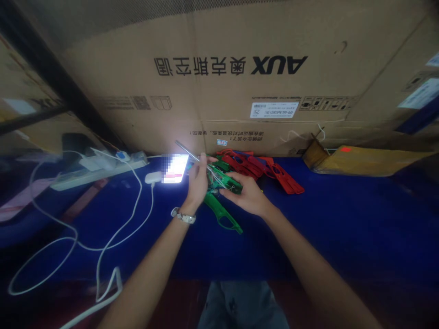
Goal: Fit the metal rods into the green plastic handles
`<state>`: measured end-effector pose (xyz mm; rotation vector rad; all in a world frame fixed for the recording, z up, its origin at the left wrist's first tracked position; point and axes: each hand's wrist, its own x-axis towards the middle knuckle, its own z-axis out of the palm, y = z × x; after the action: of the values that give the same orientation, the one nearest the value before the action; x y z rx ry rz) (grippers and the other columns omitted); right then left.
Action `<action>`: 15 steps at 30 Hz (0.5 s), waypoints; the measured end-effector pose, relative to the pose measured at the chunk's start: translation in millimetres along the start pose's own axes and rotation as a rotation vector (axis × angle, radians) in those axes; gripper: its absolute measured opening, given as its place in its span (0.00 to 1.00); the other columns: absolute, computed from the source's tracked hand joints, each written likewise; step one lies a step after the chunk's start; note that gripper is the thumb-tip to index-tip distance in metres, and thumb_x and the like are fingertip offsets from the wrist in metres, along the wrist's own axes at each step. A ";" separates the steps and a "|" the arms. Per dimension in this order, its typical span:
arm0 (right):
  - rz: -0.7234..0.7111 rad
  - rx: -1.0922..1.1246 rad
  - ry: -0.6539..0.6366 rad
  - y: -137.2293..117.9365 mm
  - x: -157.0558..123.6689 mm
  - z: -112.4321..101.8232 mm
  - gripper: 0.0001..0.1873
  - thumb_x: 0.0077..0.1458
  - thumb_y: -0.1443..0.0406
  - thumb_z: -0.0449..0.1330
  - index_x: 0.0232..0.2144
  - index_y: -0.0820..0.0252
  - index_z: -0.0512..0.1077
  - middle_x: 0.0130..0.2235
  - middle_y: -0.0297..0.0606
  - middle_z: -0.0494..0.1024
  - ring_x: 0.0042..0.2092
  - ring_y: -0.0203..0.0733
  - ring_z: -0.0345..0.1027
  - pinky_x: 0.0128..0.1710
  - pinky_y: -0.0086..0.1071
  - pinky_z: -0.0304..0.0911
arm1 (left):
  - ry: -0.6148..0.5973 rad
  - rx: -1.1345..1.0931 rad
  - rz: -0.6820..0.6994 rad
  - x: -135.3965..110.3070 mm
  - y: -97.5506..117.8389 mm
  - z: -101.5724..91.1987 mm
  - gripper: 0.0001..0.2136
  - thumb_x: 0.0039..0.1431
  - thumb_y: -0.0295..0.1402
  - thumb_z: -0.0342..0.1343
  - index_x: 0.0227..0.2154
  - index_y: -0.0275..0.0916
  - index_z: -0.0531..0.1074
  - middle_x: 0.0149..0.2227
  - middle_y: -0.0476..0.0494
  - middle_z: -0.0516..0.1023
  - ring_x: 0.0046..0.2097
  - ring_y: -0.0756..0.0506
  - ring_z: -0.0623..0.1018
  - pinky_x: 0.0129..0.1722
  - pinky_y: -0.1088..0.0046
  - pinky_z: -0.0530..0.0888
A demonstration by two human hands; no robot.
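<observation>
AUX carton behind green plastic

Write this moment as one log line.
left fingers: at metal rod; right fingers: holding green wired casing; front: green handle shell; behind: red plastic shells

Brown cardboard stands as the back wall at 12 o'clock, its large black AUX lettering upside down, with a white label at 1 o'clock. A dark mesh edges the top at 11. At 10 a dark post slants down, joined by a rail towards 9, with more printed cardboard behind. A deep blue table cover spreads from 4 to 8 o'clock. Below, at 6, the floor is dark reddish and blurred. Light is dim; a screen glows at 9.
</observation>
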<state>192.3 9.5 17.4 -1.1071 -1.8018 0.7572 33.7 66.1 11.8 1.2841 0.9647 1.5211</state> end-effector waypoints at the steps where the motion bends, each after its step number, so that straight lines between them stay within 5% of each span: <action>1: 0.001 -0.002 0.004 -0.3 0.1 -0.7 0.15 0.55 0.63 0.64 0.45 0.58 0.76 0.43 0.37 0.83 0.43 0.45 0.77 0.47 0.37 0.68 | -0.012 0.021 -0.010 0.7 1.1 -2.7 0.26 0.60 0.60 0.53 0.33 0.39 0.78 0.23 0.51 0.69 0.20 0.53 0.67 0.19 0.76 0.64; 5: -0.007 -0.025 0.015 -2.1 0.0 -2.1 0.13 0.58 0.64 0.62 0.46 0.58 0.78 0.44 0.38 0.84 0.45 0.46 0.78 0.49 0.38 0.68 | -0.058 -0.013 -0.049 3.2 6.2 -12.4 0.24 0.54 0.57 0.61 0.29 0.38 0.74 0.18 0.55 0.64 0.17 0.53 0.67 0.16 0.76 0.65; 15: -0.018 -0.024 0.040 -0.4 -1.3 -2.3 0.15 0.60 0.63 0.63 0.50 0.55 0.78 0.48 0.36 0.84 0.48 0.47 0.79 0.52 0.40 0.70 | -0.135 -0.034 -0.039 11.1 10.3 -27.5 0.22 0.47 0.51 0.70 0.31 0.35 0.75 0.22 0.52 0.72 0.22 0.52 0.74 0.25 0.75 0.75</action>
<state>194.5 8.2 18.3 -1.1124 -1.7889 0.7003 4.4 73.3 20.4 1.3182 0.8684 1.3973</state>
